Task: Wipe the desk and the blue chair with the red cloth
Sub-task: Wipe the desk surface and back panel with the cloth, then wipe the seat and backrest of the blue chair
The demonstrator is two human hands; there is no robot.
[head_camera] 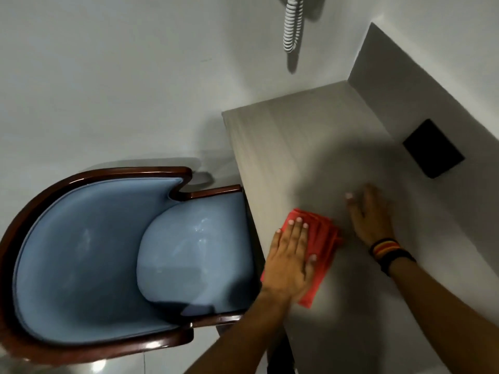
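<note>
The red cloth (322, 247) lies folded on the pale wood-grain desk (283, 147), close to the desk's left edge. My left hand (290, 257) presses flat on the cloth with its fingers spread, covering the cloth's left half. My right hand (371, 217) rests palm down on the bare desk just right of the cloth, holding nothing; dark striped bands circle its wrist. The blue chair (108, 238), padded with a dark glossy wooden frame, stands to the left with its seat front against the desk's edge.
A black box (433, 148) sits at the desk's right side by the grey wall. A white coiled cord (293, 25) hangs on the wall beyond the desk. Glossy white floor surrounds the chair.
</note>
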